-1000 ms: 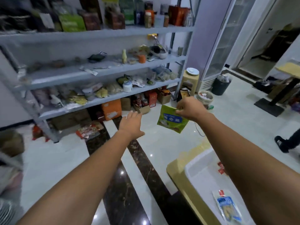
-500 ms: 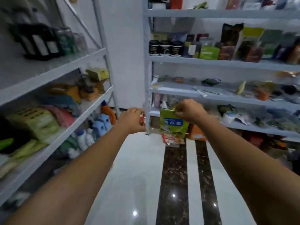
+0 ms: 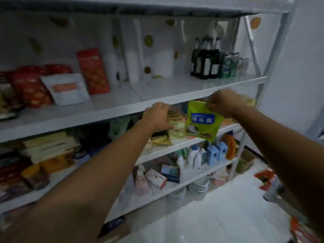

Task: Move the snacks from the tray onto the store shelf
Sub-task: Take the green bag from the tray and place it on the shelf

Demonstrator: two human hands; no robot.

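One green pouch [image 3: 201, 120] is pinched by the right hand [image 3: 224, 102]; placement on the shelf [image 3: 184, 143] is judged next; hold of left hand [image 3: 157, 116] cannot be told.

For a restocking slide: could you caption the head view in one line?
Right hand holds a green snack bag by its top in front of the shelf; left hand is at the yellow packets.

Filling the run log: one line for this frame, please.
phase: shelving | right hand: pinches green snack pouch top | left hand: on yellow packs, grip unclear | pouch: not on shelf yet
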